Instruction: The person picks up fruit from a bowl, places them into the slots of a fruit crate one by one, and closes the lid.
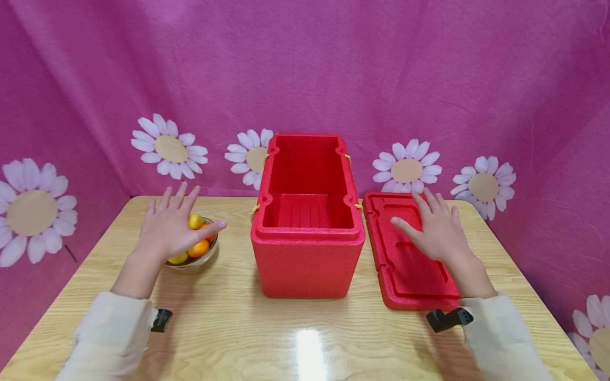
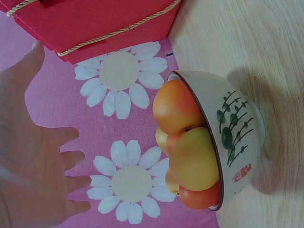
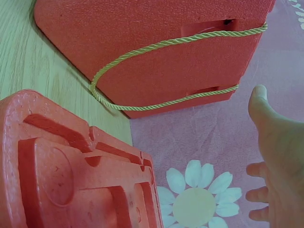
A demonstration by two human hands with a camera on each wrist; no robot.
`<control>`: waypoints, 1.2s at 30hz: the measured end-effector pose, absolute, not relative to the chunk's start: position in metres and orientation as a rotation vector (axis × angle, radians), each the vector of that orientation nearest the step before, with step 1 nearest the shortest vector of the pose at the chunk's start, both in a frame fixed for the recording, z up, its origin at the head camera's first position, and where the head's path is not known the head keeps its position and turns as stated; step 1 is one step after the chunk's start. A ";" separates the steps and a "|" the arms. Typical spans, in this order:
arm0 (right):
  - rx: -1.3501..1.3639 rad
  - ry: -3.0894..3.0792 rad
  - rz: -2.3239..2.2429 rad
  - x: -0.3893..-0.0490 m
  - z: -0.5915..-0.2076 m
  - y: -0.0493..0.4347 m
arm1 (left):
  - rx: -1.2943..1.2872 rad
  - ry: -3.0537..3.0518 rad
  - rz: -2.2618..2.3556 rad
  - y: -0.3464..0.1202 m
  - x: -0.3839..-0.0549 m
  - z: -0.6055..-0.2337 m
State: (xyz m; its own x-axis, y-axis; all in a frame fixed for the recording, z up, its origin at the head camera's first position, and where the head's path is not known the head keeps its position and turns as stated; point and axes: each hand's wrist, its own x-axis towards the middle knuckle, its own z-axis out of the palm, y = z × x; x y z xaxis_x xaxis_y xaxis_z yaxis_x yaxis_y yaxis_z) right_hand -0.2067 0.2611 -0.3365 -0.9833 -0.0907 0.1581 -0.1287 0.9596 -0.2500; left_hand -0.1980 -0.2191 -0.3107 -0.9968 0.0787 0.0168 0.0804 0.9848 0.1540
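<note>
Backdrop: a pink cloth printed with white daisies hangs behind and at both sides of the table, which has a pale wood grain.

Box: red, upright at the middle of the table, top uncovered, interior visible.

Lid: red, lying flat to the right of the box, recessed face up.

Bowl: on the table left of the box and apart from it; dark rim, leaf sprig and red mark on its wall.

Hands: my left hand is near the bowl, fingers straight and spread, apart from it in the left wrist view. My right hand is over the lid in the head view, fingers extended, thumb held out, clear of the lid in the right wrist view.

Fruit: several pieces, orange and yellow, piled in the bowl.

Rope: yellow, twisted, looped along the box's side.
</note>
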 end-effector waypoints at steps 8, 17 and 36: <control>0.169 -2.992 0.409 -0.206 -0.335 0.259 | -0.144 -3.101 -0.250 -0.220 -0.196 -0.312; 0.160 -2.984 0.417 -0.205 -0.334 0.259 | -0.157 -3.070 -0.257 -0.223 -0.193 -0.318; 0.205 -2.919 0.406 -0.199 -0.330 0.255 | -0.198 -2.966 -0.247 -0.222 -0.186 -0.326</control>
